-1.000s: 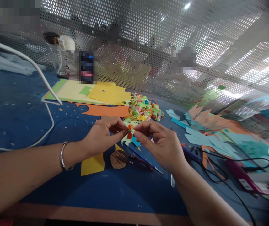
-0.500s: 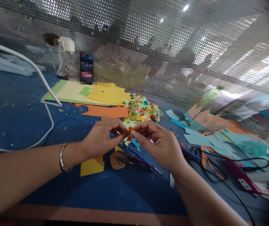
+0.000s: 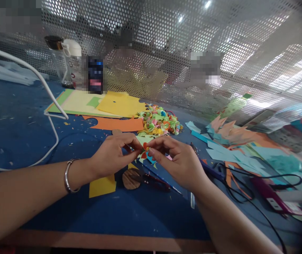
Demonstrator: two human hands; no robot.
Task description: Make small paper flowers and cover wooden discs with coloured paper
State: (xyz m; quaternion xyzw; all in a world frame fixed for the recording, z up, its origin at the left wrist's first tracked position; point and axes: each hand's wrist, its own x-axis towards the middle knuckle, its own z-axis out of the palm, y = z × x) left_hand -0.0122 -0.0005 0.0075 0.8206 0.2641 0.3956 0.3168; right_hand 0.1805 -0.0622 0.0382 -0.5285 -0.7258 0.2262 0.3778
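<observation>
My left hand (image 3: 113, 155) and my right hand (image 3: 179, 160) meet above the blue table (image 3: 21, 134). Both pinch a small orange paper piece (image 3: 145, 148) between thumb and fingertips. The left wrist wears a silver bangle (image 3: 67, 175). Right behind the hands lies a pile of small curled coloured paper pieces (image 3: 160, 123). Under the hands sit a yellow paper scrap (image 3: 102, 185), a round wooden-looking disc (image 3: 131, 178) and scissors (image 3: 153, 181).
Yellow, green and orange paper sheets (image 3: 105, 106) lie at the back, near a clear bottle (image 3: 71, 63). A white cable (image 3: 47, 106) loops on the left. Light blue and orange offcuts (image 3: 235, 144), a black cord (image 3: 248, 201) and a purple tool (image 3: 269, 197) crowd the right. Perforated metal screen behind.
The hands have stayed together on the orange piece, with the fingers working it slightly; the view has shifted a little.
</observation>
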